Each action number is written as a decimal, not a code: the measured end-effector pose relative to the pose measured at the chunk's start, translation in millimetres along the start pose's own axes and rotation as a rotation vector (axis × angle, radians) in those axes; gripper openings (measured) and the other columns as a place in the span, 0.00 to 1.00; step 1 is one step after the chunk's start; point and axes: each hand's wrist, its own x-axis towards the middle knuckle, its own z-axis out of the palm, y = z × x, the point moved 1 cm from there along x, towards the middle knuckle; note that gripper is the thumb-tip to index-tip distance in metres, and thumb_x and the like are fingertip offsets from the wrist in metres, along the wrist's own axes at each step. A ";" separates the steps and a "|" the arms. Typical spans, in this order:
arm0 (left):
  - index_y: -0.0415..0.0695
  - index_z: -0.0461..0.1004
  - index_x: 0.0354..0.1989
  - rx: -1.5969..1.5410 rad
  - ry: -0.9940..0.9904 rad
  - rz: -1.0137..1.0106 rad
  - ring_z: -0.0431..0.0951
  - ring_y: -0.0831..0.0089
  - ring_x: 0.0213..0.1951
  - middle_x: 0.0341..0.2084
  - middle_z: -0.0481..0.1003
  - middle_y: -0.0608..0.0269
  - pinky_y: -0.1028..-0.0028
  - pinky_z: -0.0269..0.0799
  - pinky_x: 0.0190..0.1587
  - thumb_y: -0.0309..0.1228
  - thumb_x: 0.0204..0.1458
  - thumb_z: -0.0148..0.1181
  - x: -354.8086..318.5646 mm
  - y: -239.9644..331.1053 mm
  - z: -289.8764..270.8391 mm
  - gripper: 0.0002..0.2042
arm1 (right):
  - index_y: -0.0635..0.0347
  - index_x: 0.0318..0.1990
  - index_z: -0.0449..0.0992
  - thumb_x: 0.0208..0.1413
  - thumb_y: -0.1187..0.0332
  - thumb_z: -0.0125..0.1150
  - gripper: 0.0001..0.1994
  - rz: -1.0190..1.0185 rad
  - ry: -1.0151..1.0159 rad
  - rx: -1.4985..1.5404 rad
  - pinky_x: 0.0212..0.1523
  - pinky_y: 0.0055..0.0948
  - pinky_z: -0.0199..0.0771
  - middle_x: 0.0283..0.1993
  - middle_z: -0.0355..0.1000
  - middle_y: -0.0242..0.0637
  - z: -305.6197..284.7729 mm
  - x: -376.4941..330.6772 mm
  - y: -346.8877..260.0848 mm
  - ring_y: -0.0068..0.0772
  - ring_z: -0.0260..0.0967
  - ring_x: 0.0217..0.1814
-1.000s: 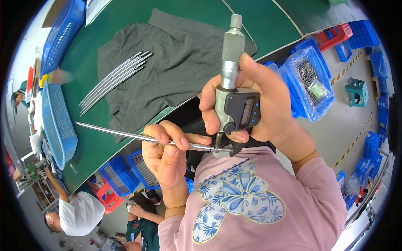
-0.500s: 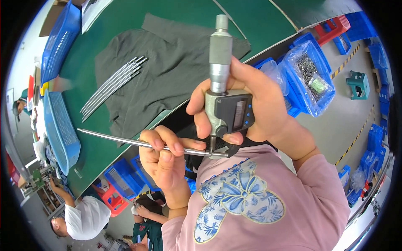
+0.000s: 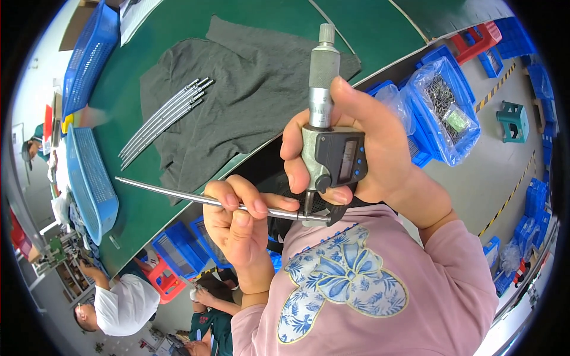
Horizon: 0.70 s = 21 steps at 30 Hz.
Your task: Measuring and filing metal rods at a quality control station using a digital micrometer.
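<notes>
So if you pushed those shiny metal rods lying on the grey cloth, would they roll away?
Probably a little. The metal rods look thin, round and smooth, so they would likely roll, though the soft grey cloth may slow them. They look straight and stiff, like the rod the left hand holds out level without it sagging.

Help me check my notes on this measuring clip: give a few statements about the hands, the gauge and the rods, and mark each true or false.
1. The right hand holds a digital micrometer. True.
2. The left hand pinches a thin metal rod. True.
3. The rod's end is far from the micrometer. False: it reaches into the micrometer's lower end.
4. Spare rods lie on a grey cloth. True.
5. The table is red. False: it is green.
</notes>
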 end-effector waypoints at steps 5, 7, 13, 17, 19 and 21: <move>0.41 0.55 0.31 0.010 -0.008 0.021 0.75 0.55 0.25 0.23 0.63 0.58 0.61 0.76 0.29 0.26 0.48 0.50 -0.7 -0.8 -1.5 0.09 | 0.71 0.32 0.68 0.54 0.44 0.31 0.32 -0.012 0.005 -0.063 0.08 0.18 0.58 0.23 0.68 0.50 -0.8 -0.7 2.3 0.26 0.56 0.08; 0.41 0.54 0.31 0.002 -0.008 0.022 0.75 0.55 0.24 0.23 0.63 0.58 0.61 0.76 0.29 0.25 0.48 0.50 -0.1 -1.0 -0.9 0.09 | 0.71 0.32 0.68 0.54 0.44 0.31 0.32 -0.017 0.001 -0.059 0.08 0.18 0.58 0.23 0.68 0.50 -1.2 0.1 2.1 0.26 0.56 0.08; 0.40 0.55 0.32 -0.008 -0.019 0.034 0.75 0.54 0.25 0.24 0.63 0.57 0.61 0.76 0.30 0.24 0.48 0.48 2.6 0.4 -1.8 0.08 | 0.73 0.33 0.68 0.54 0.44 0.31 0.32 -0.005 -0.003 -0.062 0.08 0.17 0.59 0.23 0.69 0.50 -0.8 0.9 0.4 0.26 0.57 0.08; 0.40 0.56 0.31 0.028 0.010 -0.025 0.74 0.52 0.26 0.23 0.64 0.56 0.61 0.75 0.30 0.24 0.47 0.47 0.6 10.8 2.7 0.07 | 0.76 0.36 0.67 0.53 0.43 0.28 0.36 0.046 -0.008 -0.102 0.09 0.16 0.59 0.24 0.69 0.50 0.9 3.7 -2.2 0.26 0.58 0.09; 0.40 0.57 0.32 0.091 0.010 -0.070 0.74 0.51 0.25 0.22 0.65 0.55 0.61 0.74 0.29 0.26 0.47 0.48 -0.8 13.6 1.4 0.07 | 0.72 0.37 0.69 0.53 0.44 0.29 0.33 0.061 0.023 -0.169 0.10 0.18 0.57 0.23 0.70 0.44 -3.4 3.4 -4.2 0.24 0.57 0.09; 0.40 0.58 0.32 0.015 -0.013 -0.059 0.74 0.52 0.24 0.21 0.65 0.55 0.61 0.74 0.29 0.26 0.47 0.47 -3.4 20.6 -1.2 0.07 | 0.71 0.36 0.69 0.53 0.45 0.31 0.32 -0.053 0.031 -0.293 0.11 0.17 0.57 0.24 0.70 0.43 -5.8 2.4 -3.3 0.22 0.57 0.10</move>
